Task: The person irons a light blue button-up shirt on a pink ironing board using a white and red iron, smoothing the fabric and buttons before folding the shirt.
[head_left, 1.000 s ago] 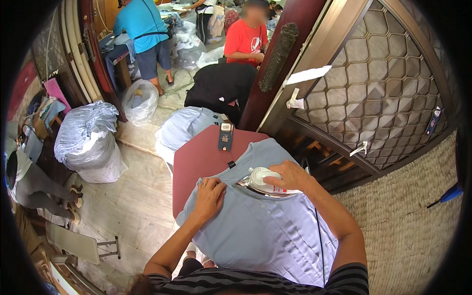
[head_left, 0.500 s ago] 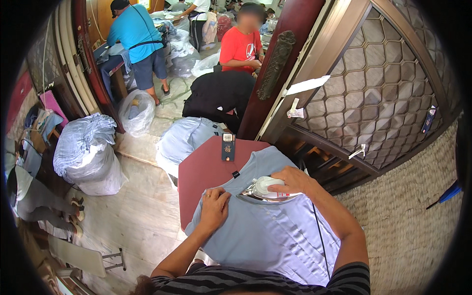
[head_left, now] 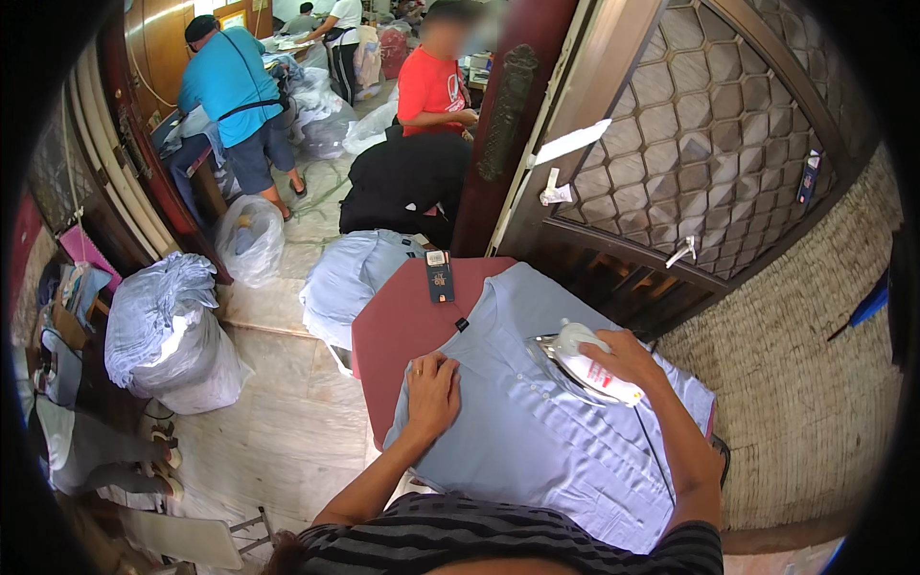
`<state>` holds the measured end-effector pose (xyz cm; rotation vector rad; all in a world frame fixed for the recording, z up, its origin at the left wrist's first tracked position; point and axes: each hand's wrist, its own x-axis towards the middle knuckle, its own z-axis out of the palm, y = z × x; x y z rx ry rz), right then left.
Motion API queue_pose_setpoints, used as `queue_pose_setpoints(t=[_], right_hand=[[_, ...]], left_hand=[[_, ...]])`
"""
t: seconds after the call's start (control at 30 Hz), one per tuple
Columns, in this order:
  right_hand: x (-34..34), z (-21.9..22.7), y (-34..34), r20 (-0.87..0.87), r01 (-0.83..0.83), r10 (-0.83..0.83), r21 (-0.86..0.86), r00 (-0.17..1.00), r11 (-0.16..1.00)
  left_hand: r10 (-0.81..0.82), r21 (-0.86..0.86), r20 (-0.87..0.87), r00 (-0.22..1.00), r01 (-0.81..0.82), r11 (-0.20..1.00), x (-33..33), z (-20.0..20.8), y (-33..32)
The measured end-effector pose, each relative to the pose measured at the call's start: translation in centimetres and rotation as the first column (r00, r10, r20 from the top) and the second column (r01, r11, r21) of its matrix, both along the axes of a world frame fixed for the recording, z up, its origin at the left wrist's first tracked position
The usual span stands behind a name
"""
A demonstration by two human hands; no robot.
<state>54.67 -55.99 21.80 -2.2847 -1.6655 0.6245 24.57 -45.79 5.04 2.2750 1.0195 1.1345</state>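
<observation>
A light blue shirt [head_left: 479, 407] with a button placket lies spread over a maroon-covered ironing surface [head_left: 398, 311]. My right hand [head_left: 623, 362] is closed round the handle of a white and silver iron [head_left: 580, 359], whose soleplate is on the shirt to the right of the buttons. On the shirt's left part rests my left hand [head_left: 434, 393], palm down, fingers slightly bent, holding nothing. A dark hang tag [head_left: 440, 278] lies beyond the neckline, beside a small black label [head_left: 462, 325]. The iron's dark cord [head_left: 655, 450] trails down over the shirt.
Folded blue garments [head_left: 355, 278] are heaped just beyond the board. A stuffed bag of blue clothes [head_left: 172, 335] stands on the left floor. A metal lattice door [head_left: 671, 163] is at right. People in blue [head_left: 235, 86] and red [head_left: 431, 91] tops are farther back.
The iron in my right hand has moved right, away from the neckline and across the buttons, and its heel has swung nearer me. My left hand stays on the shirt. The view has shifted slightly.
</observation>
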Motion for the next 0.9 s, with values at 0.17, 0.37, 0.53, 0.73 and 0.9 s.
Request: queue_pose_setpoints(t=[0.17,0.37,0.53,0.73,0.9], right_hand=[[-1.5,2.6,-9.9,-0.15,0.328,-0.321,0.026,0.935,0.944],[-5.4,3.4,-21.7,-0.274,0.627,-0.596,0.032,0.755,0.779],[-9.0,1.2,-29.4,-0.443,0.812,-0.73,-0.009,0.52,0.584],[-8.4,-0.6,-39.8,-0.383,0.956,-0.876,0.09,0.293,0.28],[-0.3,-3.2,-41.8,-0.295,0.915,-0.887,0.305,0.355,0.265]], left_hand=[[-0.033,-0.005,-0.014,0.999,0.033,0.999,-0.3,0.1,0.1],[-0.07,0.092,-0.071,0.995,0.077,0.993,0.8,-0.6,0.5],[-0.04,0.169,-0.122,0.992,0.061,0.984,-0.1,-1.3,0.8],[-0.094,0.15,-0.156,0.983,0.118,0.982,1.9,-1.1,-0.5],[-0.01,0.112,-0.179,0.984,0.031,0.993,-0.4,-0.7,0.7]])
